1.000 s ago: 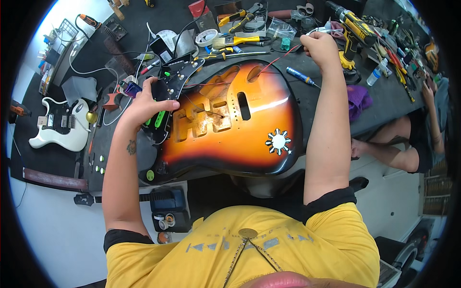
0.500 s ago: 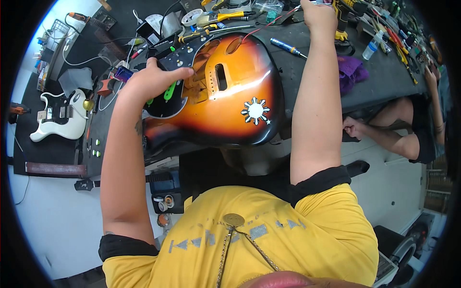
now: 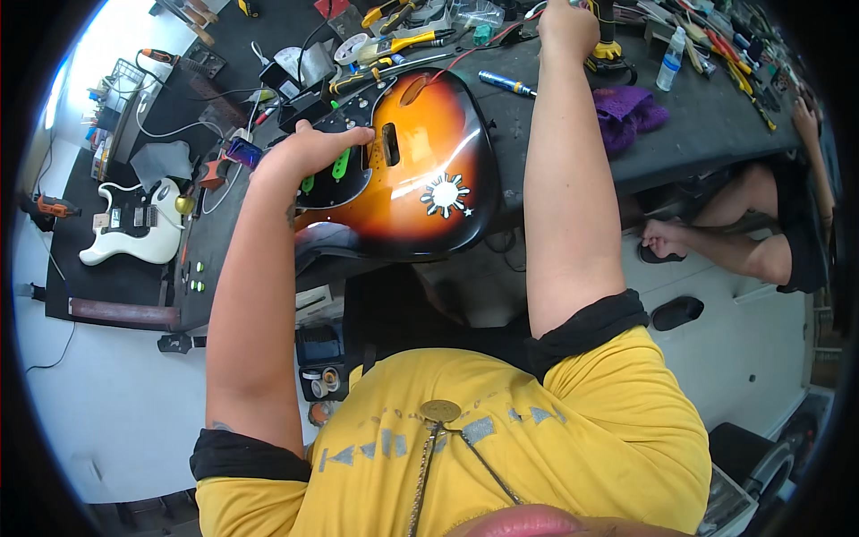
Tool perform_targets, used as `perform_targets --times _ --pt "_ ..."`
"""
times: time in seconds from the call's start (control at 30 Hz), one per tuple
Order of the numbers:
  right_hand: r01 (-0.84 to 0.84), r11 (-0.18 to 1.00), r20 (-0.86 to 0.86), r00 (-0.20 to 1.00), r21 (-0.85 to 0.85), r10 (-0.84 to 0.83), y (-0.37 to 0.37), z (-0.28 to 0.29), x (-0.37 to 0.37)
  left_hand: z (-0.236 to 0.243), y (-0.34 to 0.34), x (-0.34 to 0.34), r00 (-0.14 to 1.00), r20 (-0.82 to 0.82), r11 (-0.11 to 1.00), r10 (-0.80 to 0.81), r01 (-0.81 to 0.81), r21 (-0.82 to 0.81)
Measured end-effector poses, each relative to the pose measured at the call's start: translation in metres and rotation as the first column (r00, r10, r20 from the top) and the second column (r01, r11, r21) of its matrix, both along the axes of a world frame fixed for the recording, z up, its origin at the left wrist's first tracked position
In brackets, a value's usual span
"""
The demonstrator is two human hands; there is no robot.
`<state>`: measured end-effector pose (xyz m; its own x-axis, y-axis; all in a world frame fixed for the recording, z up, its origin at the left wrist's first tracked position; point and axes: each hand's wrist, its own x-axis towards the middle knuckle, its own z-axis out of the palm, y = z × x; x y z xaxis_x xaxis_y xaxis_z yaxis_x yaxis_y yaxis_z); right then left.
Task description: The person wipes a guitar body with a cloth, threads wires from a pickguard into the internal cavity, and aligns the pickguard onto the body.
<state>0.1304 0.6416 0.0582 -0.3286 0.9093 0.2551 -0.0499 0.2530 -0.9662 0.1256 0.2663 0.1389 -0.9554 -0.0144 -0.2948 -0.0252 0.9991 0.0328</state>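
Observation:
A sunburst guitar body (image 3: pixel 438 161) with a white sun decal (image 3: pixel 445 193) lies at the bench's near edge. My left hand (image 3: pixel 304 154) grips a black pickguard (image 3: pixel 349 183) with green pickups (image 3: pixel 341 163), thumb across its top, over the body's left part. A red wire (image 3: pixel 456 60) runs from the body's oval recess toward my right hand (image 3: pixel 567 27), whose fingers are closed at the top edge beside the drill (image 3: pixel 606 49); what they hold is too hidden to name.
A white guitar (image 3: pixel 130 233) lies left on the cluttered bench (image 3: pixel 537 174). Pliers, brushes, a blue pen-like tool (image 3: pixel 506 84), a purple cloth (image 3: pixel 631 121) and a bottle (image 3: pixel 670 63) lie on it. Another person's bare legs (image 3: pixel 729 242) and arm are at the right.
The pickguard now covers cavities that showed earlier. The body and bench appear higher in the picture. My right hand has shifted up and left in view, to the top edge.

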Motion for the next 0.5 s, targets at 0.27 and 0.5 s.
perform_targets --times 0.27,0.5 --pt "0.119 0.991 -0.258 0.957 -0.061 -0.131 -0.004 -0.002 -0.007 -0.005 -0.002 0.004 0.999 0.005 0.998 0.035 -0.036 0.046" --pt "-0.128 0.982 -0.557 0.83 -0.14 0.029 -0.013 0.011 0.003 -0.012 0.0 -0.003 1.0 0.015 1.0 -0.011 0.011 0.009"
